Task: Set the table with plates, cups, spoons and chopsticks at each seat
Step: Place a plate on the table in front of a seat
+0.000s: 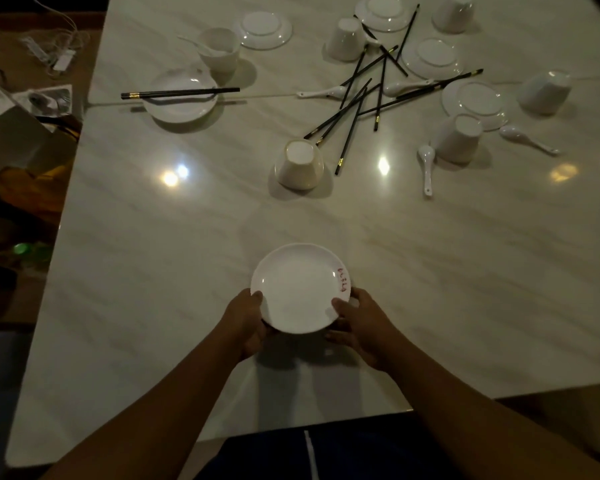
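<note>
Plates [262,29] six, cups [298,164] six; plate [300,289] in left hand [246,323], right hand [361,327]

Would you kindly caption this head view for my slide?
A white plate gripped by left hand and right hand; cups, spoons, chopsticks scattered beyond.

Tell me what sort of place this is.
Likely a dining room, home or restaurant unclear: a large marble-look table strewn with white plates, upturned cups, spoons and chopsticks, one seat already laid.

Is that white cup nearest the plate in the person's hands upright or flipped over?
Flipped over. The cup beyond the held plate rests on its wide mouth, narrower flat base facing up.
</note>
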A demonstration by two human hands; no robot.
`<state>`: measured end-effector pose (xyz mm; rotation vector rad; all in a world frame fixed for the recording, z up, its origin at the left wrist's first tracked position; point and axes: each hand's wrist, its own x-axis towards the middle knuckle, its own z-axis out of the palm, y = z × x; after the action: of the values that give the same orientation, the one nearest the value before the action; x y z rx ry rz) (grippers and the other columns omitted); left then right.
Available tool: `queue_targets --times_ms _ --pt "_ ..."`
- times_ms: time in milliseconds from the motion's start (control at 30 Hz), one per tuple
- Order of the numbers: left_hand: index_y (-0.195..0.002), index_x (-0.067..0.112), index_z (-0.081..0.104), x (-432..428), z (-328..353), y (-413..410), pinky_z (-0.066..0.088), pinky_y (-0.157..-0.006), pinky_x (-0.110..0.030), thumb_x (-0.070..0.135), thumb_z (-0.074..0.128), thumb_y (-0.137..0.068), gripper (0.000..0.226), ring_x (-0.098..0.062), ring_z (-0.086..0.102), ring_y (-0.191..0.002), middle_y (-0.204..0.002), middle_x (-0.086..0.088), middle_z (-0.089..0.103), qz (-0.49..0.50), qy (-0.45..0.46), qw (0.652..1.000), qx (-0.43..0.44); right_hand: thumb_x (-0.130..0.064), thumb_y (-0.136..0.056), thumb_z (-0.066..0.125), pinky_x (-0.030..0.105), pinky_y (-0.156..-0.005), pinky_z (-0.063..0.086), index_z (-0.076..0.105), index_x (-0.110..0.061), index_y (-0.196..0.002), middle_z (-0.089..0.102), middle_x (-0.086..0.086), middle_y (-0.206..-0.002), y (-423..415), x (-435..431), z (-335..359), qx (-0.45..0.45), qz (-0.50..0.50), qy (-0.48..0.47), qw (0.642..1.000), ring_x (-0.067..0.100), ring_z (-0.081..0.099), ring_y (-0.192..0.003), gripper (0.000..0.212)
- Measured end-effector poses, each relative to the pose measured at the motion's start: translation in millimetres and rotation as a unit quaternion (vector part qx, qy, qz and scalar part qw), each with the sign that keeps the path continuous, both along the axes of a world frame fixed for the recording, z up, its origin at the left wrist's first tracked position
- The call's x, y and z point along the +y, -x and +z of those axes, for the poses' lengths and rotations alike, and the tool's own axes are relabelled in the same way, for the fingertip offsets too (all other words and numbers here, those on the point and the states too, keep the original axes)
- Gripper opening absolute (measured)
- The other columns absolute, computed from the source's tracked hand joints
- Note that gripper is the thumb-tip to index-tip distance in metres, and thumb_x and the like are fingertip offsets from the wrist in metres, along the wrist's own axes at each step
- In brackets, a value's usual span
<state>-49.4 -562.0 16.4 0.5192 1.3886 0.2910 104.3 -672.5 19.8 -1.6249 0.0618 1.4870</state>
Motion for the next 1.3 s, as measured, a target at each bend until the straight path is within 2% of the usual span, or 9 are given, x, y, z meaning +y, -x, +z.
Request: queue_targets --times_ms 167,300,400,600,700,833,967,1100,1300 --pt "-0.138 0.016 0.038 -10.7 2.2 -0.3 0.052 -0.065 -0.048 0.019 0.038 -0.100 0.038 -0.036 0.056 -0.099 -0.128 -0.018 0.050 -0.051 0.014 0.999 0.005 -0.004 -0.094 0.049 0.044 -0.069 0.058 0.042 -0.013 -0.128 0.049 0.010 -0.120 0.6 3.9 -6.4 -0.108 -0.005 0.023 0.994 0.034 0.057 -0.104 0.036" --pt "-0.119 0.002 0.051 0.5 -0.9 12.0 0.058 -0.066 -0.044 0.017 0.044 -0.097 0.027 -0.034 0.062 -0.091 -0.110 -0.021 0.059 -0.138 -0.041 0.987 0.077 -0.008 -0.095 0.047 0.047 -0.070 0.059 0.048 -0.015 -0.129 0.054 0.012 -0.118 -28.4 13.4 -6.5 -0.164 0.099 0.036 0.981 0.032 0.060 -0.096 0.035" --pt "-0.107 0.001 0.056 9.8 0.5 14.5 0.057 -0.053 -0.030 0.006 0.052 -0.092 0.016 -0.022 0.065 -0.073 -0.093 -0.016 0.063 -0.217 -0.133 0.960 0.114 -0.013 -0.096 0.046 0.038 -0.062 0.059 0.050 -0.018 -0.131 0.056 0.010 -0.119 -46.5 25.5 -4.7 -0.223 0.193 0.046 0.954 0.028 0.061 -0.091 0.035" --pt "-0.108 0.013 0.055 23.9 -2.3 2.7 0.060 -0.062 -0.043 0.016 0.047 -0.093 0.017 -0.033 0.066 -0.082 -0.100 -0.012 0.061 -0.279 -0.195 0.927 0.157 -0.017 -0.091 0.051 0.047 -0.091 0.052 0.058 -0.017 -0.126 0.061 0.011 -0.123 -58.9 58.6 -10.1 -0.345 0.291 0.049 0.891 0.032 0.060 -0.107 0.036" --pt "-0.100 0.013 0.052 24.2 -5.7 1.7 0.060 -0.061 -0.044 0.013 0.048 -0.094 0.008 -0.031 0.066 -0.075 -0.097 -0.011 0.058 -0.283 -0.207 0.921 0.169 -0.023 -0.090 0.056 0.041 -0.094 0.049 0.064 -0.014 -0.117 0.062 0.010 -0.121 -55.4 65.8 -12.0 -0.395 0.237 0.053 0.886 0.028 0.059 -0.107 0.030" --pt "-0.099 0.012 0.053 25.9 -8.5 7.1 0.060 -0.063 -0.046 0.012 0.052 -0.092 0.007 -0.033 0.068 -0.077 -0.097 -0.014 0.061 -0.282 -0.205 0.922 0.169 -0.015 -0.084 0.056 0.038 -0.083 0.053 0.067 -0.013 -0.107 0.066 0.010 -0.110 -50.2 53.6 -16.9 -0.359 0.171 0.060 0.915 0.027 0.062 -0.097 0.025" --pt "-0.099 0.009 0.050 19.1 -10.7 6.9 0.060 -0.062 -0.046 0.009 0.055 -0.089 0.011 -0.037 0.067 -0.084 -0.103 -0.021 0.060 -0.267 -0.168 0.939 0.136 -0.008 -0.085 0.055 0.034 -0.081 0.050 0.065 -0.007 -0.113 0.067 0.011 -0.108 -50.6 33.5 -18.1 -0.348 0.102 0.044 0.931 0.026 0.062 -0.098 0.029" --pt "-0.102 0.010 0.048 7.4 -13.2 0.7 0.059 -0.054 -0.034 0.008 0.054 -0.090 0.014 -0.035 0.066 -0.087 -0.105 -0.018 0.058 -0.274 -0.169 0.938 0.126 -0.012 -0.086 0.053 0.046 -0.085 0.054 0.061 -0.013 -0.114 0.066 0.008 -0.108 -49.7 19.1 -16.1 -0.363 0.143 0.046 0.920 0.026 0.062 -0.095 0.029" --pt "-0.097 0.006 0.053 11.3 -12.6 -8.3 0.061 -0.062 -0.044 0.011 0.057 -0.088 0.011 -0.033 0.070 -0.069 -0.086 -0.022 0.067 -0.315 -0.166 0.922 0.152 -0.016 -0.086 0.056 0.030 -0.081 0.047 0.067 -0.011 -0.107 0.068 0.009 -0.107 -61.3 17.2 -20.0 -0.396 0.135 0.075 0.905 0.024 0.062 -0.095 0.024"
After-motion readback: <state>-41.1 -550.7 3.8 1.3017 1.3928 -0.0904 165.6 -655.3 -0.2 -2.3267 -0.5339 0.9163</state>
